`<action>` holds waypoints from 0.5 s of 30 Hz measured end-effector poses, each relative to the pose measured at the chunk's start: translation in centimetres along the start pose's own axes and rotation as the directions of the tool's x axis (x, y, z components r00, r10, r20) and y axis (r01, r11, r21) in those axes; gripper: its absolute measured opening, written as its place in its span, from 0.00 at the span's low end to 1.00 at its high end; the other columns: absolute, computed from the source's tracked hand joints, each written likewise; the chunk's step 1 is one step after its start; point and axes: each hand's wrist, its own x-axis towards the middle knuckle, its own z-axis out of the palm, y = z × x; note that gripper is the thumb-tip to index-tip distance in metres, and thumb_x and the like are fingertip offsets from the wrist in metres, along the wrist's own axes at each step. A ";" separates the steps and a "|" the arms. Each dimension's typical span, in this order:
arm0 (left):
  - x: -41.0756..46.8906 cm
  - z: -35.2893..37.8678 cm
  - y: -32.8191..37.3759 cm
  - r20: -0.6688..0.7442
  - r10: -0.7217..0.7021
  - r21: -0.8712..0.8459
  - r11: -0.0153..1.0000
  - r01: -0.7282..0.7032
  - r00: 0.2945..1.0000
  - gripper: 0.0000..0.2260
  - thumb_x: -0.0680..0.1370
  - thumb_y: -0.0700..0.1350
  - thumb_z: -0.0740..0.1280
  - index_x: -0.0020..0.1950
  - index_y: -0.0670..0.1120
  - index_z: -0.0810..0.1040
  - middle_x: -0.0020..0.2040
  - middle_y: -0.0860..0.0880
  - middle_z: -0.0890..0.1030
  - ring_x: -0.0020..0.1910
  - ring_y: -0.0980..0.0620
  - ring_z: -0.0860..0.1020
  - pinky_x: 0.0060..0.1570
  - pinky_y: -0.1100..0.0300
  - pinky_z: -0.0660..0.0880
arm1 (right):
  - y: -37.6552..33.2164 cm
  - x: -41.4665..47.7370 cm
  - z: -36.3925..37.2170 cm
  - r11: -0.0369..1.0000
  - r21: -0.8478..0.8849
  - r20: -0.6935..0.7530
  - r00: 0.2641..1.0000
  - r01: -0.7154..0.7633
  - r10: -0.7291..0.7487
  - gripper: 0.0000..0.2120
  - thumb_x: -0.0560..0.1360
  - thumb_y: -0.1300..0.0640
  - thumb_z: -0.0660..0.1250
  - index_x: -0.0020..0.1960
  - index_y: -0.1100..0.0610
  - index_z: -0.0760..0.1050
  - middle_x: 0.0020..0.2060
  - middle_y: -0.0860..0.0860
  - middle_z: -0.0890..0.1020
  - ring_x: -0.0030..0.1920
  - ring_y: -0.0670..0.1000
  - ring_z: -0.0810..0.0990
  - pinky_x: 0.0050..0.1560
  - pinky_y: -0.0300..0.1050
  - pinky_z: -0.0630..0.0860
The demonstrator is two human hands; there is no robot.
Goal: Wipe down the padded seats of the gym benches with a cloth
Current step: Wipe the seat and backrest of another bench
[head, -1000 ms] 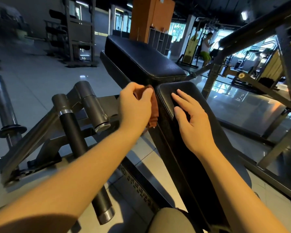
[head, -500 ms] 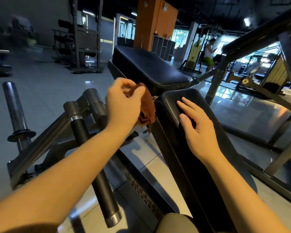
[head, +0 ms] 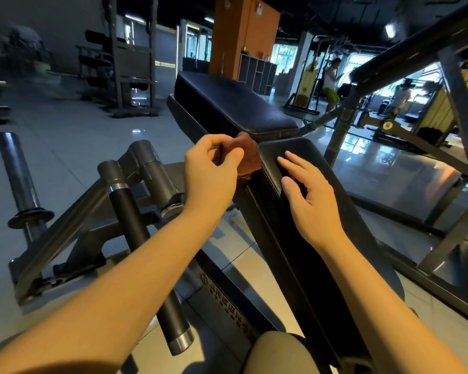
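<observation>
A black padded seat (head: 343, 201) slopes down toward me, and a second black pad (head: 227, 103) lies flat beyond its top end. My left hand (head: 211, 174) pinches a bunched brown cloth (head: 247, 157) between thumb and fingers, with the cloth touching the upper left corner of the near seat. My right hand (head: 308, 195) rests flat on the top of that seat, fingers straight and spread.
Grey roller pads and a dark bar (head: 143, 233) stick out at my left, with a steel weight peg (head: 19, 179) further left. A slanted steel frame (head: 416, 49) runs overhead at the right. A person (head: 331, 82) stands far back among machines. The tiled floor (head: 73, 141) is glossy.
My left hand lifted the cloth off the seat's left side, bunched it, and now holds it against the seat's top left corner. My right hand has stayed on the pad.
</observation>
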 end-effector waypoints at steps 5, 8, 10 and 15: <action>-3.9 0.3 -0.7 0.122 -0.010 0.010 1.000 0.009 0.992 0.09 0.78 0.39 0.72 0.54 0.52 0.80 0.51 0.51 0.84 0.54 0.55 0.82 0.54 0.52 0.82 | -0.1 0.0 -0.2 1.000 0.026 0.009 1.000 0.005 -0.006 0.20 0.82 0.52 0.58 0.74 0.46 0.72 0.74 0.40 0.70 0.75 0.40 0.65 0.73 0.41 0.59; -6.6 -0.3 -1.3 0.335 -0.105 0.044 0.994 0.096 0.936 0.09 0.77 0.38 0.72 0.54 0.50 0.81 0.48 0.50 0.85 0.50 0.55 0.84 0.52 0.52 0.83 | 0.2 0.1 -0.3 0.998 0.064 0.028 1.000 -0.004 0.003 0.21 0.81 0.55 0.58 0.73 0.48 0.73 0.75 0.40 0.70 0.76 0.41 0.64 0.76 0.45 0.59; -7.7 -1.1 -1.4 0.464 -0.189 0.147 0.980 0.136 0.865 0.09 0.77 0.38 0.73 0.54 0.49 0.82 0.47 0.49 0.85 0.50 0.55 0.84 0.53 0.53 0.83 | 0.3 0.1 -0.4 0.997 0.075 0.034 0.999 -0.008 0.006 0.21 0.82 0.58 0.58 0.73 0.49 0.74 0.75 0.42 0.70 0.76 0.41 0.64 0.76 0.45 0.59; -4.5 -3.6 0.4 0.191 -0.174 0.114 0.981 0.154 0.966 0.08 0.77 0.40 0.73 0.52 0.51 0.80 0.51 0.51 0.84 0.51 0.56 0.83 0.56 0.55 0.82 | 0.2 0.1 -0.6 0.997 0.073 0.042 0.999 -0.033 0.030 0.21 0.83 0.62 0.59 0.73 0.49 0.74 0.74 0.42 0.71 0.75 0.39 0.64 0.72 0.33 0.56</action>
